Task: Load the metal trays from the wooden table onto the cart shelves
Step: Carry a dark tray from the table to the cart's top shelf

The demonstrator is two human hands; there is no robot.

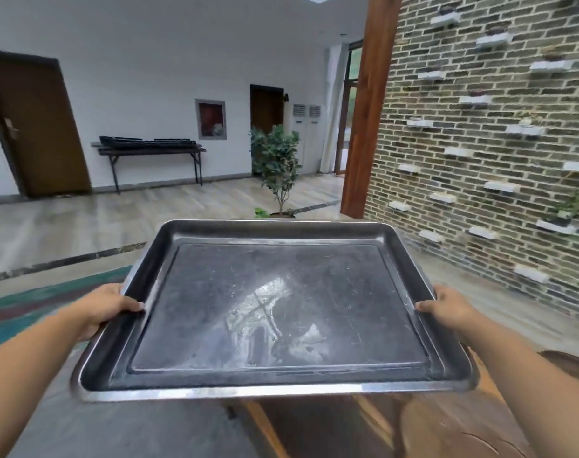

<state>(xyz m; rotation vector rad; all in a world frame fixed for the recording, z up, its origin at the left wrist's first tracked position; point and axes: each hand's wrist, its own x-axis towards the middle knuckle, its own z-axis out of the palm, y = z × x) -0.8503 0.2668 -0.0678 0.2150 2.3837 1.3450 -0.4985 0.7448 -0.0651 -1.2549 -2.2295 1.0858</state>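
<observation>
I hold a large rectangular metal tray point(275, 309) level in front of me, its dull scratched bottom facing up and nothing in it. My left hand point(108, 307) grips the tray's left rim, thumb over the edge. On the opposite rim sits my right hand point(446, 307), gripping the same way. Below the tray, a dark wooden table point(463, 424) shows at the bottom right. No cart is in view.
A potted plant point(276, 163) stands on the floor ahead. A narrow folding table point(149, 150) with dark flat items stands against the far white wall. A brick wall point(496, 143) with small white shelves runs along the right, beside a wooden post point(369, 104).
</observation>
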